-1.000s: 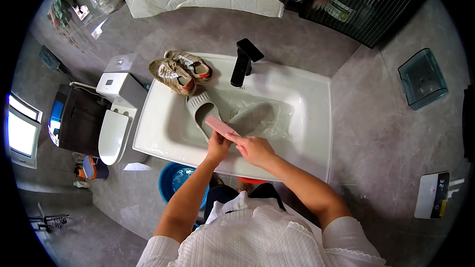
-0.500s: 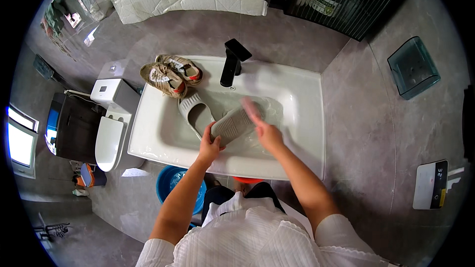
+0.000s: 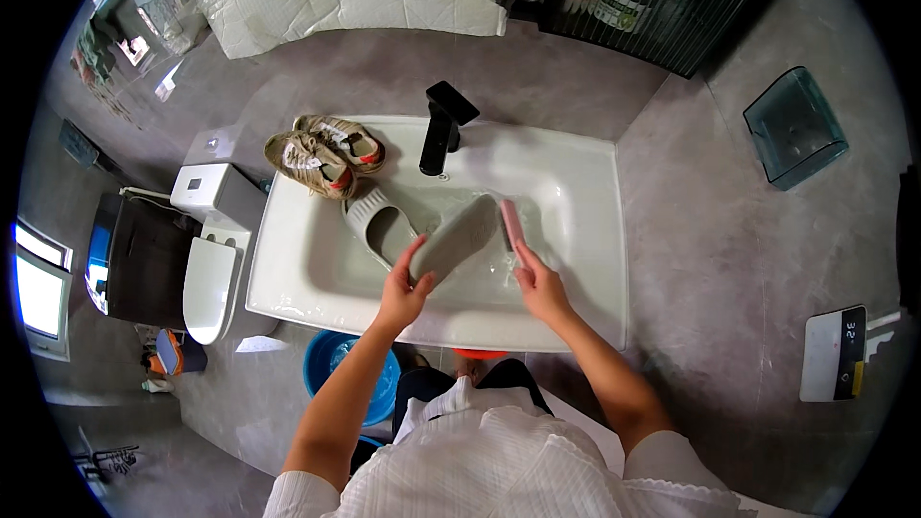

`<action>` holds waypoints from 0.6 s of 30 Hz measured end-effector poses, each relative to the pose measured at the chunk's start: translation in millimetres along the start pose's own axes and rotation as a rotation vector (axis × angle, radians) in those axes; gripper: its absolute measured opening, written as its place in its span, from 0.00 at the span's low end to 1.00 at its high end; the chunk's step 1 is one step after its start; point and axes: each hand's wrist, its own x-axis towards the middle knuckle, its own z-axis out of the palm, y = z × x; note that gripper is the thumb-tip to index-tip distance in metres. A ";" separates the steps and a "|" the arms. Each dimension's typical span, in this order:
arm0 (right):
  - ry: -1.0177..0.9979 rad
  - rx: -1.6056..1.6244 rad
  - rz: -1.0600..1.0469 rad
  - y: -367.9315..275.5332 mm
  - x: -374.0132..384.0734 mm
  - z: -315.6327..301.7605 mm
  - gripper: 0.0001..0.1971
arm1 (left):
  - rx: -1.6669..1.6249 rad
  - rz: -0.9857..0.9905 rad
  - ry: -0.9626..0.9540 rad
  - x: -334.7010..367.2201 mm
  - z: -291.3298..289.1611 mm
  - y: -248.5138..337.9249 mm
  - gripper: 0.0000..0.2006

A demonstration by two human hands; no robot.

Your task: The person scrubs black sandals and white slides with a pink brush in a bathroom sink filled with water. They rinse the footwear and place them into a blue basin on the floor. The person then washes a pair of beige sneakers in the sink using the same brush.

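My left hand (image 3: 404,295) is closed around the near end of a grey slipper (image 3: 451,240), held tilted over the white sink (image 3: 297,273). In my right hand (image 3: 542,286) is a pink brush (image 3: 511,221), its bristles turned toward the slipper's far right edge. Whether the bristles touch the slipper is hard to tell. A second grey slipper (image 3: 369,216) rests in the sink to the left, beside my left hand. Shallow water lies in the basin under the slippers.
A pair of tan sneakers (image 3: 326,155) sits on the sink's far left corner. The black faucet (image 3: 444,129) rises from the back rim. A blue basin (image 3: 326,350) of water stands on the floor below, left of my legs. The toilet (image 3: 213,278) is at the left.
The slipper in my left hand has turned from its ridged sole to a smoother side face. My right hand has moved right and slightly down with the brush, which now stands more upright.
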 end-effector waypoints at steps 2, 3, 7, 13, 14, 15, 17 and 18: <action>-0.015 0.118 0.176 -1.3 -0.8 -10.3 0.29 | 0.511 0.312 -0.143 -2.3 0.4 24.1 0.35; -0.023 0.179 0.262 -4.6 -1.5 -14.6 0.29 | 0.440 0.147 -0.282 -1.0 3.6 38.8 0.33; -0.126 0.009 0.322 -24.8 -7.3 -14.8 0.33 | 0.813 0.269 -0.412 9.6 8.4 8.7 0.36; -0.089 0.043 0.252 13.9 2.7 16.8 0.43 | 0.954 0.108 -0.681 36.4 8.5 -11.9 0.37; -0.054 0.111 0.252 22.0 5.2 26.3 0.44 | 0.981 0.118 -0.669 36.5 12.4 -5.9 0.35; -0.018 0.179 0.251 29.9 5.7 35.1 0.46 | 1.007 0.129 -0.659 35.3 17.6 -0.1 0.33; 0.100 0.321 0.236 23.0 6.5 57.8 0.49 | 0.982 0.147 -0.624 31.8 22.1 0.5 0.32; 0.131 0.362 0.241 19.0 7.5 62.2 0.50 | 0.929 0.163 -0.609 30.9 24.7 -5.1 0.32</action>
